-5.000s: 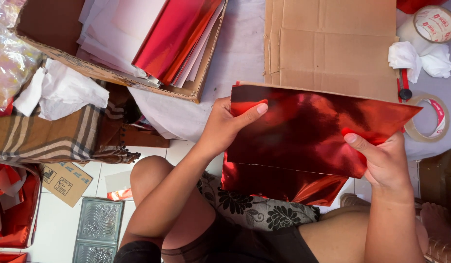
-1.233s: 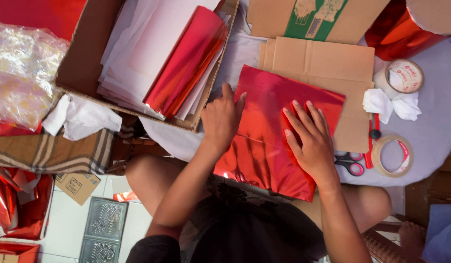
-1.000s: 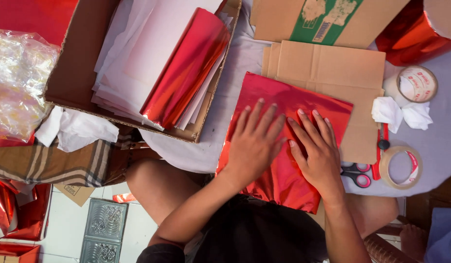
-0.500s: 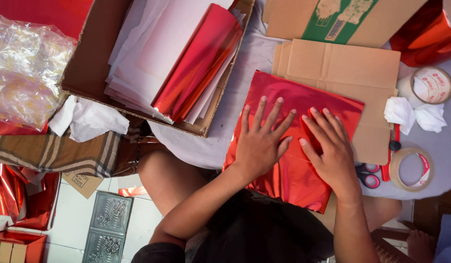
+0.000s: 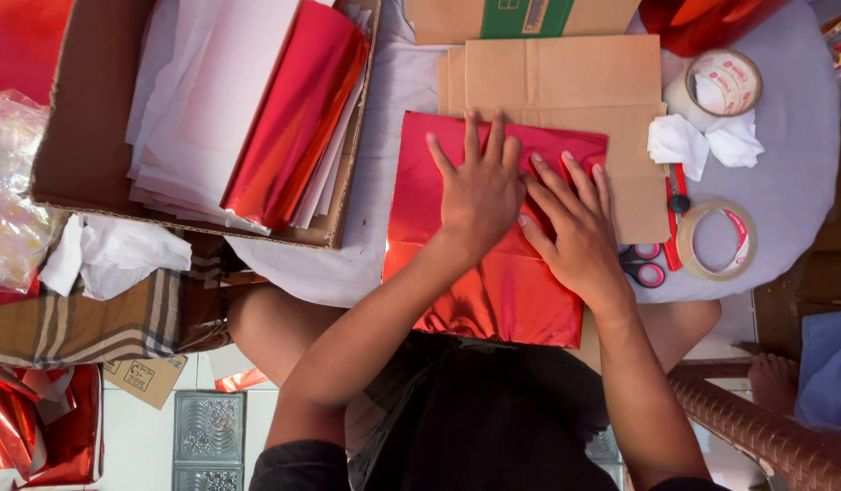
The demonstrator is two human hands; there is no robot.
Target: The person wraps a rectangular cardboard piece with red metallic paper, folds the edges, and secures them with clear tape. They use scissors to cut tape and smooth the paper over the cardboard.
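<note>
A shiny red foil sheet (image 5: 502,300) lies folded on the round table's white cloth (image 5: 384,136), its near edge hanging over my lap. My left hand (image 5: 480,186) presses flat on its upper middle, fingers spread. My right hand (image 5: 575,227) lies flat beside it on the sheet's right part, fingertips near the top edge. Under the sheet's far right corner lie flat brown cardboard pieces (image 5: 566,77).
A cardboard box (image 5: 84,136) of white and red foil sheets (image 5: 293,118) sits at left. Red-handled scissors (image 5: 661,245), two tape rolls (image 5: 716,241) (image 5: 725,82) and crumpled white tissue (image 5: 702,141) lie at right. A clear plastic bag (image 5: 11,209) is far left.
Five seconds ago both hands held the red sheet up in the air. It now lies on the table, and both hands have slid up it, pressing flat.
</note>
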